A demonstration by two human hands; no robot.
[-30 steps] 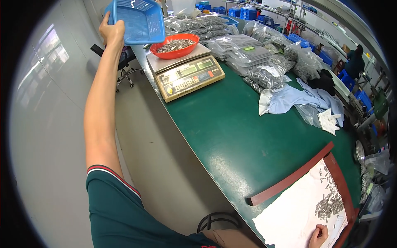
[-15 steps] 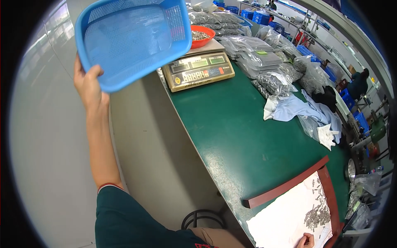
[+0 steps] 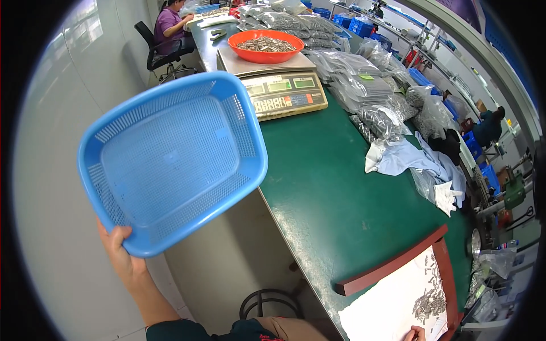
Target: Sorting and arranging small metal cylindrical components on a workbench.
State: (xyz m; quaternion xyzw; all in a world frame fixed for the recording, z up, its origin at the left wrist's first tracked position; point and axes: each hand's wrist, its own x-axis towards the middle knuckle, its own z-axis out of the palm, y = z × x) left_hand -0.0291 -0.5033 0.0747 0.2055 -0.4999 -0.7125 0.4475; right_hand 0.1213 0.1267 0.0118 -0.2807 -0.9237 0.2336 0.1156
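A blue plastic basket (image 3: 170,156) with mesh sides and base hangs tilted over the table's left edge, and nothing lies in it. My left hand (image 3: 126,257) grips its near left corner, thumb over the rim. At the lower right, my right hand (image 3: 416,334) shows only in part at the frame's bottom, its fingers curled on a white sheet (image 3: 372,310). Whatever those fingers hold, if anything, is hidden. Beside them lies a pile of small metal pins (image 3: 430,304), with more scattered up the sheet. A dark red strip frame (image 3: 392,260) borders the sheet.
A weighing scale (image 3: 284,94) carries a red bowl (image 3: 267,55) of metal parts on the green table (image 3: 318,187). Bagged parts (image 3: 364,85), a light blue cloth (image 3: 406,156) and a white glove (image 3: 446,198) line the far side. A person (image 3: 170,25) sits at the far end; a black stool (image 3: 270,304) stands below.
My left hand has lowered the basket toward me, uncovering the scale, the red bowl and the seated person behind. My right hand stays by the pins.
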